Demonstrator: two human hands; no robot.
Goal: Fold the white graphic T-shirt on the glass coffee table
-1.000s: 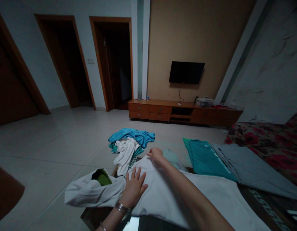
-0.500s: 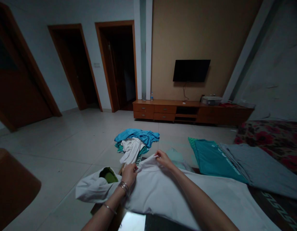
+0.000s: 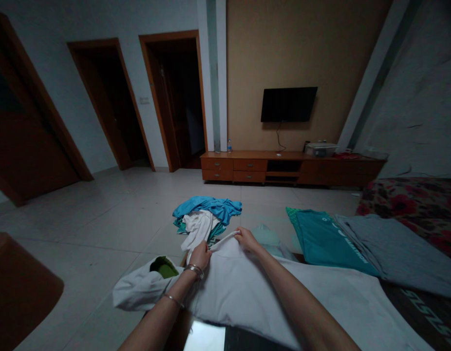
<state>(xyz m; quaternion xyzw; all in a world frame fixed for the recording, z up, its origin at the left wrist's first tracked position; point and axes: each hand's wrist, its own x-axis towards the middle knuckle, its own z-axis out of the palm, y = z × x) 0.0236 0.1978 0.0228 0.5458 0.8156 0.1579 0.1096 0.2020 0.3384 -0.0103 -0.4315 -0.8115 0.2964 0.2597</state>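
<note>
1. The left hand [image 3: 200, 254] is closed, its fingers pinching the far edge of a white garment [image 3: 254, 297]; two bangles sit on that wrist.
2. The right hand [image 3: 247, 239] is likewise pinched shut on the same edge, a little further right, so that a short band of cloth runs taut between the two hands.
3. The white garment lies spread flat over a dark table [image 3: 415, 312] (patterned border along its right side), directly in front of the person, with one sleeve drooping off the left end of the table and a green patch [image 3: 162, 267] showing inside it.
4. Just beyond the hands, on the tiled floor [image 3: 101, 224], lies a heap of clothes [image 3: 207, 214]: bright blue on top, white and teal beneath.
5. To the right of the hands, a teal shirt [image 3: 320, 241] and a grey garment [image 3: 389, 253] lie flat side by side, the grey one overlapping the teal one's right edge.
6. A floral sofa [image 3: 415, 200] stands at the far right.
7. Against the back wall stand a low wooden cabinet [image 3: 284, 168] and, above it, a dark television [image 3: 288, 104]; two open doorways are to the left.
</note>
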